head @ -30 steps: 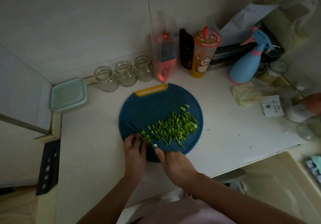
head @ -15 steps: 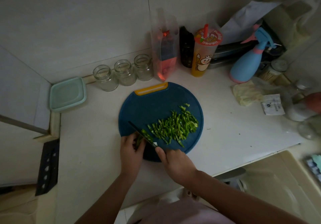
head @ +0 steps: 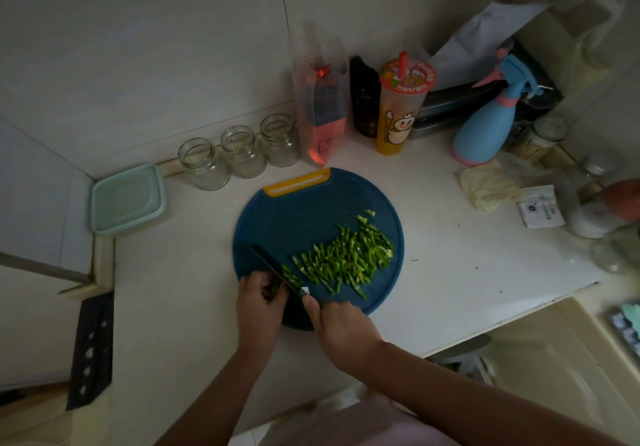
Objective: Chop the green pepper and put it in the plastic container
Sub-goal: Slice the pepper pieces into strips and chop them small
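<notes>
A round blue cutting board (head: 298, 224) with a yellow handle lies on the white counter. A heap of chopped green pepper strips (head: 349, 258) covers its right half. My left hand (head: 258, 302) pinches the last uncut pepper piece (head: 277, 284) at the board's near-left edge. My right hand (head: 341, 328) grips the handle of a dark knife (head: 273, 267), whose blade lies across that piece, right beside my left fingers. The pale green plastic container (head: 126, 199) sits in the far left corner, apart from both hands.
Three glass jars (head: 239, 153) stand behind the board, then a clear bag (head: 322, 106), a drink cup (head: 401, 109) and a blue spray bottle (head: 485, 130). Packets and jars crowd the right side. The counter edge runs near right, with a sink (head: 554, 369) beyond.
The knife and both hands have stayed at the board's near-left edge, with small chopping shifts on the remaining pepper piece. The pile of strips looks the same.
</notes>
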